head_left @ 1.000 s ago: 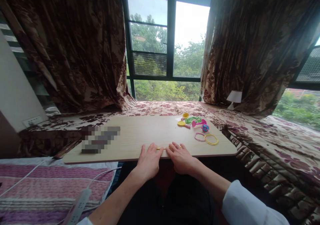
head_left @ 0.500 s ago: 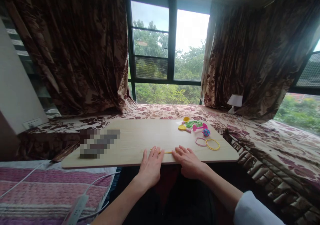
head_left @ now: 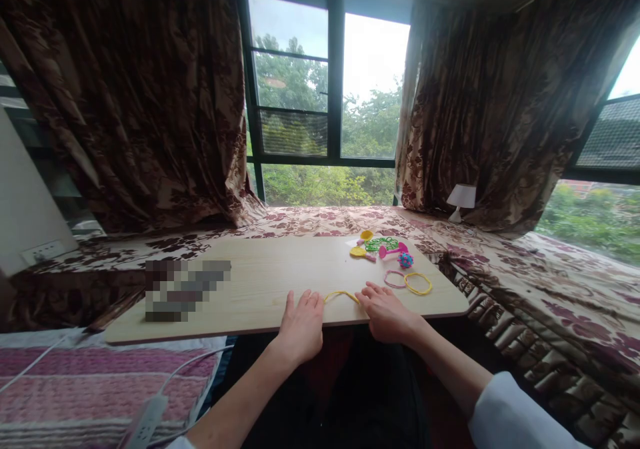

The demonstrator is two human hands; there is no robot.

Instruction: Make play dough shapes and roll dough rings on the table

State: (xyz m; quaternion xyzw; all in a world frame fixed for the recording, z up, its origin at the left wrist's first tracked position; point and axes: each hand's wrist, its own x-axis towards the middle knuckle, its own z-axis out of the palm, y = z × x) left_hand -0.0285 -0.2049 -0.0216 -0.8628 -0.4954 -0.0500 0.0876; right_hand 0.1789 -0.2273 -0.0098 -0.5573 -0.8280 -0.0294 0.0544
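Observation:
A thin yellow cord [head_left: 342,293] bows in a shallow arc between my two hands near the front edge of the table. My left hand [head_left: 301,322] lies palm down at the cord's left end, fingers stretched out and thumb apart; what lies under the fingers is hidden. The cord's right end runs in under the bent fingers of my right hand [head_left: 387,310], which appears closed on it. To the right of that hand, a yellow ring [head_left: 418,292] slightly overlaps a pink ring [head_left: 395,284] on the tabletop.
Yellow spoon-like pieces [head_left: 359,252], a green tangled string [head_left: 383,244], a pink dumbbell-shaped piece [head_left: 393,250] and a blue-pink knobbly ball [head_left: 405,260] sit at the table's [head_left: 280,269] back right. A blurred-out patch covers its left side. A power strip [head_left: 145,419] lies lower left.
The nearly straight yellow cord now arcs and shows more of its length. My right hand has shifted slightly right, away from the left hand. The whole view has turned a little.

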